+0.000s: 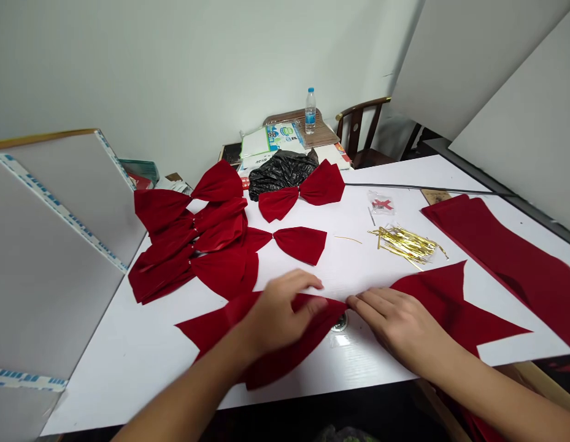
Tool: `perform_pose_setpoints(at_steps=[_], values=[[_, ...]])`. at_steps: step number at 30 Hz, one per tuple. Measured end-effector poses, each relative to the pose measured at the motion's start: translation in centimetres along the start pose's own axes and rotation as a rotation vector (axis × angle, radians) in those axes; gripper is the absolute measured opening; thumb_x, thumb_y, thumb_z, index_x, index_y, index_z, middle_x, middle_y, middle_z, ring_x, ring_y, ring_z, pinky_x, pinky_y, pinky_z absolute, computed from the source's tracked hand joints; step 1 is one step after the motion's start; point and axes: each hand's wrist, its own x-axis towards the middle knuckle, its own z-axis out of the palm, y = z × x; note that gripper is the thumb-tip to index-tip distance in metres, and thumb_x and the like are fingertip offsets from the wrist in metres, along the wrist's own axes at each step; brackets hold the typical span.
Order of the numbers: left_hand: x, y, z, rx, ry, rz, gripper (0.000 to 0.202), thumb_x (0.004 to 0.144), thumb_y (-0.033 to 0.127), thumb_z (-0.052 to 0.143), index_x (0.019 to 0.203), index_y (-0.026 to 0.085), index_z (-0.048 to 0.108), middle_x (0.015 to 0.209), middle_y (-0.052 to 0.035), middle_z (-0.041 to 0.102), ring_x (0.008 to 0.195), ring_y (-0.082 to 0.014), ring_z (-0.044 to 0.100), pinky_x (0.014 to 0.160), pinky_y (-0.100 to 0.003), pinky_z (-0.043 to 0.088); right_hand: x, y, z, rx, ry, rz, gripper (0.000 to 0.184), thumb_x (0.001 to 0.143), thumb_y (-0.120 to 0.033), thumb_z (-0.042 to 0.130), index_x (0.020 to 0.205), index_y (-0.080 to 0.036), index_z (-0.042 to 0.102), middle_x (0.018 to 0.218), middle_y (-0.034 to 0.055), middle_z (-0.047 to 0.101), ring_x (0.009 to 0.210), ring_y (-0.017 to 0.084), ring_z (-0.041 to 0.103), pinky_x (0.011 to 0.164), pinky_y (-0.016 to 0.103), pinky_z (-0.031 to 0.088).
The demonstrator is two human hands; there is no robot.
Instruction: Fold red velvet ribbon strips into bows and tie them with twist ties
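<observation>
Here, right hand [397, 316] on fabric [307, 345].

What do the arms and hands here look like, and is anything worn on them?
They are a person's. The left hand and right hand are ungloved, and both forearms are bare, with no sleeves in view. No watch, bracelet, cables or markings show. The left hand is slightly blurred.

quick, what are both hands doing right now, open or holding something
Left hand: open, blurred, thumb and fingers apart over the red cloth; contact unclear.
Right hand: closed, fingertips pinching the cloth's narrow middle.
</observation>
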Motion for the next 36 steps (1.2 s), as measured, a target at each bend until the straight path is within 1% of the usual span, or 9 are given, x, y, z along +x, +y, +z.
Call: perform_pose_setpoints(at_steps=[3,5,9,12,18,24,27,31,36], values=[[3.4,-3.5,-3.5,0.261,0.013,-0.098,0.025,0.097,0.012,0.049,0.108,0.018,0.07,0.112,-0.0065,0.072,0.104,-0.0173,0.068,0.097,-0.032,0.055,0.0,-0.4,-2.4,-0.068,0.061,-0.055,0.032,0.096,0.0,0.038,0.106,-0.006,0.068,0.088,0.0099,0.071,0.075,0.022,0.063,0.07,0.039,0.048],[5.6,-6.7,-4.6,0.558,-0.065,-0.287,0.035,0.09,0.0,0.044,0.108,0.016,0.07,0.116,-0.0093,0.068,0.105,-0.0184,0.067,0.099,-0.033,0.053,0.1,-0.9,-4.1,-0.079,0.083,-0.064,0.032,0.095,0.001,0.039,0.106,-0.01,0.068,0.089,0.0087,0.072,0.082,0.024,0.063,0.079,0.042,0.047],[8.2,-11.9,-4.1,0.68,-0.12,-0.424,0.02,0.08,-0.002,0.054,0.086,0.009,0.07,0.103,-0.0171,0.066,0.091,-0.026,0.068,0.087,-0.039,0.055,-0.2,-1.4,-7.0,-0.051,0.138,-0.032,0.033,0.098,-0.005,0.039,0.109,-0.015,0.068,0.091,0.0072,0.073,0.091,0.025,0.061,0.084,0.043,0.043],[9.0,-13.4,-3.7,0.691,-0.119,-0.442,0.015,0.08,0.002,0.057,0.079,0.012,0.068,0.096,-0.0147,0.067,0.09,-0.0261,0.068,0.087,-0.037,0.054,-1.4,-1.2,-7.6,-0.01,0.136,0.007,0.032,0.102,-0.01,0.038,0.115,-0.016,0.067,0.096,0.0064,0.073,0.094,0.023,0.061,0.085,0.041,0.043],[10.7,-12.2,-6.7,0.572,0.009,-0.335,0.011,0.085,0.025,0.064,0.09,0.018,0.071,0.098,-0.0102,0.072,0.098,-0.0272,0.066,0.094,-0.039,0.051,-3.2,-0.5,-5.5,0.128,0.156,0.115,0.029,0.099,-0.004,0.045,0.119,-0.013,0.064,0.105,0.008,0.071,0.104,0.024,0.057,0.09,0.04,0.041],[12.5,-8.6,-8.1,0.334,0.227,-0.2,0.031,0.096,0.035,0.05,0.114,0.015,0.064,0.112,-0.0096,0.072,0.101,-0.0216,0.067,0.091,-0.032,0.052,-1.0,-0.1,-4.7,0.222,0.128,0.074,0.029,0.095,0.0,0.049,0.117,-0.013,0.063,0.104,0.0066,0.068,0.094,0.02,0.054,0.082,0.035,0.042],[12.6,-5.6,-8.2,0.086,0.13,-0.148,0.037,0.1,0.038,0.043,0.121,0.014,0.061,0.103,-0.0086,0.072,0.091,-0.019,0.069,0.083,-0.029,0.053,0.2,-0.2,-4.4,0.254,0.145,0.065,0.031,0.094,0.001,0.049,0.117,-0.015,0.064,0.106,0.0066,0.067,0.091,0.018,0.055,0.079,0.032,0.042],[11.6,-2.6,-6.0,0.345,-0.234,-0.176,0.029,0.095,0.035,0.054,0.106,0.016,0.072,0.102,-0.0104,0.07,0.091,-0.0238,0.068,0.085,-0.035,0.052,2.1,-0.7,-2.8,0.307,0.153,0.097,0.029,0.092,0.001,0.052,0.112,-0.016,0.065,0.093,0.0053,0.063,0.08,0.016,0.052,0.069,0.029,0.04],[9.8,-3.5,-0.5,0.46,-0.21,-0.269,0.034,0.091,0.027,0.063,0.122,0.016,0.069,0.116,-0.0147,0.071,0.109,-0.0309,0.066,0.097,-0.043,0.051,5.1,-0.2,2.1,0.237,0.091,0.143,0.027,0.085,0.002,0.053,0.098,-0.017,0.068,0.08,0.0029,0.06,0.071,0.018,0.05,0.065,0.031,0.035]])
